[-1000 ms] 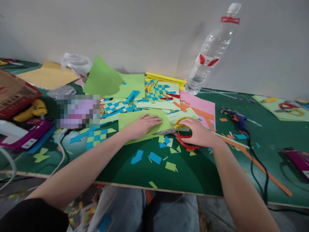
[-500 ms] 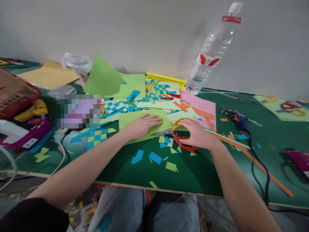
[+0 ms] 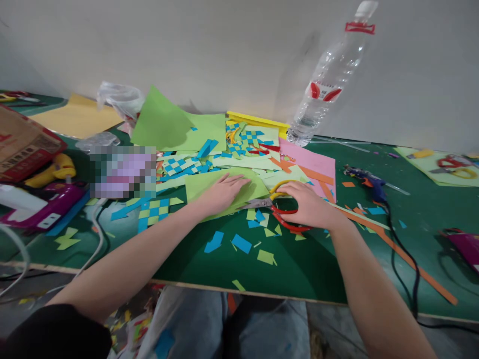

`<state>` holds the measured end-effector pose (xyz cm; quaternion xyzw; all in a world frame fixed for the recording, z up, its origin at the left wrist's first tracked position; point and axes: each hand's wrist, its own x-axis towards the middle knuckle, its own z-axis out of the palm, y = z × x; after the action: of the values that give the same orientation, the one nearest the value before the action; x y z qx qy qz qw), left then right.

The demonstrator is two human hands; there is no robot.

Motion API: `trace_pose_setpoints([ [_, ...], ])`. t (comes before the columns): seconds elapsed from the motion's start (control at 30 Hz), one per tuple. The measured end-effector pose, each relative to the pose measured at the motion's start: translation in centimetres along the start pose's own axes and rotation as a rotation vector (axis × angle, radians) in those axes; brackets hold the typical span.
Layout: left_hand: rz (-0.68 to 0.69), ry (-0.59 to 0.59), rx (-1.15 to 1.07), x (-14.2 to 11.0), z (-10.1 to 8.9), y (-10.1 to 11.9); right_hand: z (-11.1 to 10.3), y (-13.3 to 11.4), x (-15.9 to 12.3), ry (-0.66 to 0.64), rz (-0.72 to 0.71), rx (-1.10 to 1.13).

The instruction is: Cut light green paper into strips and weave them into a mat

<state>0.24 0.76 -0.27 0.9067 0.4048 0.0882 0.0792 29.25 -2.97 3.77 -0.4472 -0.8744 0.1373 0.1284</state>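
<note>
My left hand [image 3: 224,192] lies flat with fingers stretched out on a light green sheet of paper [image 3: 198,183], pressing it to the table. My right hand [image 3: 307,205] grips a pair of scissors [image 3: 275,213] with one yellow and one red handle loop. The blades point left, their tips at the lower right edge of the sheet; part of the blades is hidden by the paper. Blue and green paper scraps [image 3: 241,244] lie just in front of the sheet. Beyond it are woven blue-and-green checkered pieces [image 3: 175,166].
A large plastic bottle [image 3: 318,94] stands against the wall. A blue glue gun [image 3: 370,184] with a black cable sits right, beside a long orange strip [image 3: 419,269]. Pink paper [image 3: 325,167] lies behind my right hand. Left are a cardboard box [image 3: 26,149] and a purple glue gun [image 3: 56,204].
The scissors pushed a little left toward the paper, then drew back right, showing more blade. My left hand stays on the sheet, its fingers shifting slightly.
</note>
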Motion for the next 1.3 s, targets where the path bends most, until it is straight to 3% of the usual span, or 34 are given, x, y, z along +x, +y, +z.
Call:
trace_pose_setpoints([
  [0.2, -0.003, 0.102, -0.002, 0.4, -0.3, 0.5, 0.0, 0.3, 0.0, -0.010, 0.016, 0.000],
  [0.53, 0.181, -0.020, -0.095, -0.4, -1.9, -1.9, 0.0, 0.3, 0.0, -0.016, 0.004, -0.008],
  [0.83, 0.101, -0.067, -0.066, -0.2, -1.0, -1.6, -0.5, 0.3, -0.2, -0.021, 0.021, -0.036],
  [1.3, 0.120, -0.076, -0.070, -0.1, -0.8, -1.6, -0.8, 0.3, -0.1, -0.042, 0.018, -0.022],
])
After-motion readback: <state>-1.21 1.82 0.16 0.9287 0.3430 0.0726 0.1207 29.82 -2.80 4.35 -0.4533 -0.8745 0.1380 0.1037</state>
